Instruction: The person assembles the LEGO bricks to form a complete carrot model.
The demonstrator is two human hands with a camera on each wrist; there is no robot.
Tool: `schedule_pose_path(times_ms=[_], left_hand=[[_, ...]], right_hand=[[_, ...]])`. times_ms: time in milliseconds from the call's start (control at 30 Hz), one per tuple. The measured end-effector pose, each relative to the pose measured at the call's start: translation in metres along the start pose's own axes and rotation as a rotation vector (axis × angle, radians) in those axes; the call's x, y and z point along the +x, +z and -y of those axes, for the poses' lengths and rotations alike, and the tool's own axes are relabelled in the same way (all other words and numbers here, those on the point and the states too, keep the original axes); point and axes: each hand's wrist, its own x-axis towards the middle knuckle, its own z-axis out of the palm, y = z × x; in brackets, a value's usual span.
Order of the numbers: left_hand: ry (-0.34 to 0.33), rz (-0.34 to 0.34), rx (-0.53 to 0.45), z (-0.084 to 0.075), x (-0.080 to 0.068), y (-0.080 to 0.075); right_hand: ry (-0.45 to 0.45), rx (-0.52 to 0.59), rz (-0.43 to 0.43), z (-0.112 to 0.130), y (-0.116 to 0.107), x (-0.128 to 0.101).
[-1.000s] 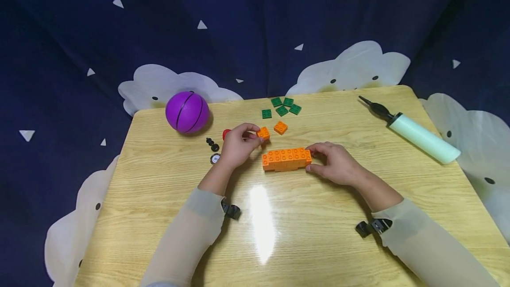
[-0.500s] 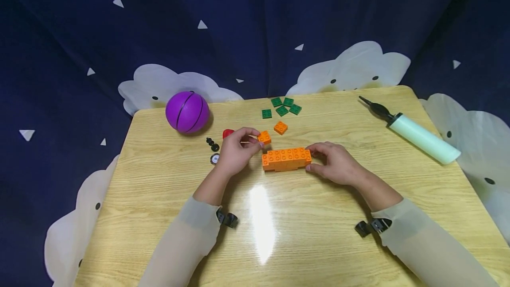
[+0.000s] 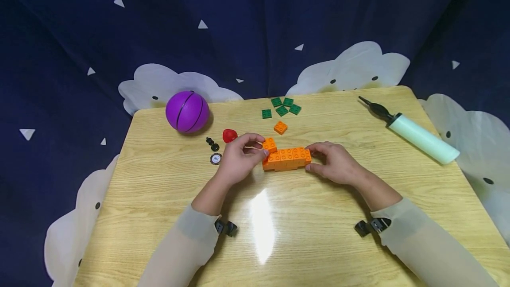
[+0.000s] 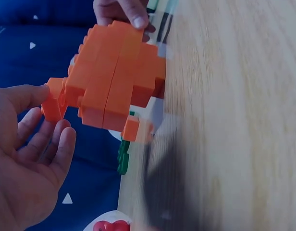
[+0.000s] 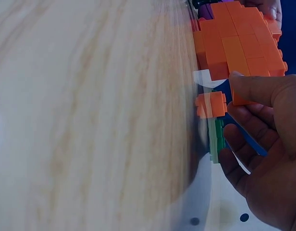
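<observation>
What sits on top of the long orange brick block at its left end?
A small orange brick pinched by the left hand sits atop the long orange brick block. Whether its studs are fully seated is hidden by the fingers.

**Staged play corner at a small table**

Looks like a set-up play space, not a workshop: glossy light-wood table (image 3: 303,234), dark blue backdrop cloth with white triangles and cloud shapes (image 3: 247,21), purple toy ball (image 3: 187,112), orange plastic building bricks (image 3: 286,159), mint-green hand pump (image 3: 418,135).

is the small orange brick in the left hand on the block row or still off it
On it: the small orange brick, pinched by the left hand, sits atop the orange block row's left end.
</observation>
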Motion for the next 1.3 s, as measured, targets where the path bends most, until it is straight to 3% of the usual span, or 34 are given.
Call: schedule_pose_path(times_ms=[100, 400, 1300], left_hand=[[0.022, 0.008, -0.005, -0.008, -0.004, 0.003], [0.148, 0.049, 0.098, -0.003, -0.006, 0.009], [0.165, 0.101, 0.149, 0.0, -0.001, 0.017]], right_hand=[[0.002, 0.0, 0.001, 0.0, 0.0, 0.0], [0.012, -0.001, 0.008, 0.002, -0.001, -0.001], [0.002, -0.012, -0.007, 0.002, 0.0, -0.001]])
